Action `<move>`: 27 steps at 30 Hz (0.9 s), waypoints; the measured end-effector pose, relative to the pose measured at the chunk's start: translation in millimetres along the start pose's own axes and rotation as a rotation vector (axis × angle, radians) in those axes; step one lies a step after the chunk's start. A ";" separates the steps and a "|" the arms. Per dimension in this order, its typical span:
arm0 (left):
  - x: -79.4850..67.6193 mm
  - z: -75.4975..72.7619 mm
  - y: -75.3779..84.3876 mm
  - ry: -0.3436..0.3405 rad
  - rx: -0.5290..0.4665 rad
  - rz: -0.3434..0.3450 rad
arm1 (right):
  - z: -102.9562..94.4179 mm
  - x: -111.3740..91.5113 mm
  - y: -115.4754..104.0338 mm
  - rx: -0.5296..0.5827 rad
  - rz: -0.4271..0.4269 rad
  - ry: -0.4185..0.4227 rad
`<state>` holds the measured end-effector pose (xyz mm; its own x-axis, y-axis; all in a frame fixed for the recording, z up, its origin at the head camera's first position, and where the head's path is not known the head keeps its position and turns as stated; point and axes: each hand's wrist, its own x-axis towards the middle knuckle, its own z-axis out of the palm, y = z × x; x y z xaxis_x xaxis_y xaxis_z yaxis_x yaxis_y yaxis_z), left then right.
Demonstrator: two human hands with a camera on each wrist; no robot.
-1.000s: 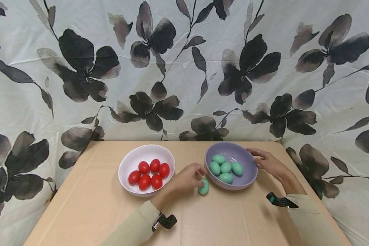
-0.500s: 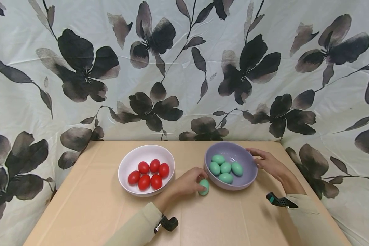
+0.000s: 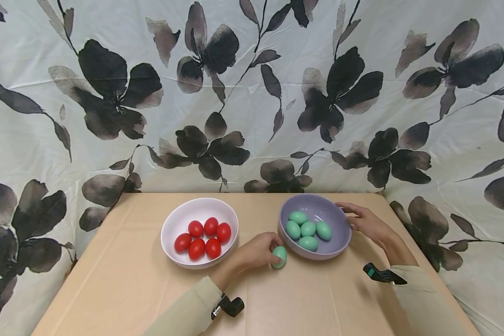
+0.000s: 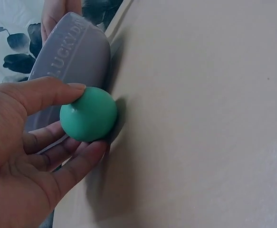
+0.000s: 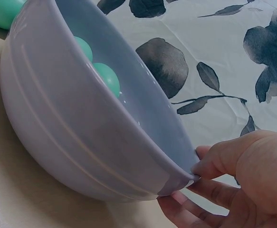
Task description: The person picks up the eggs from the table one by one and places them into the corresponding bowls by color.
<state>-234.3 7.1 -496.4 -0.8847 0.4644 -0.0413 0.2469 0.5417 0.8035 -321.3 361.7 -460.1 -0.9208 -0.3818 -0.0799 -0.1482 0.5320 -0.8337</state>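
Note:
Between the two bowls, my left hand (image 3: 256, 250) pinches a green egg (image 3: 279, 257) low over the table. In the left wrist view the thumb lies on one side of the egg and the fingers curl under the other. Just right of it is a purple bowl (image 3: 340, 249) with several green eggs (image 3: 308, 243) inside. My right hand (image 3: 367, 224) grips that bowl's right rim, thumb at the inner edge and fingers outside, as the right wrist view shows. Whether the pinched egg touches the table is hard to tell.
A white bowl (image 3: 174, 219) with several red eggs (image 3: 196, 249) stands to the left, close by my left forearm. Behind the table's (image 3: 122, 280) far edge hangs a white cloth (image 3: 273, 116) with dark flowers.
My left hand's fingers have closed round the green egg, which now stands more upright and has shifted slightly right. The right hand and both bowls look still.

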 end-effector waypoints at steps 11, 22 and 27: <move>0.1 -0.4 -1.7 0.015 -0.010 0.000 | -0.4 -0.7 -0.1 0.013 -0.004 -0.003; -4.6 -15.1 4.5 0.057 -0.106 -0.060 | -0.2 0.0 -0.1 0.025 -0.002 -0.008; -4.3 -21.5 9.3 0.077 -0.106 -0.085 | 0.7 -0.1 -0.4 0.024 0.002 -0.009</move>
<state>-236.7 -4.8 -476.1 -0.9295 0.3622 -0.0695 0.1299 0.4979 0.8574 -320.9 361.0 -460.2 -0.9179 -0.3872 -0.0865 -0.1375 0.5149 -0.8462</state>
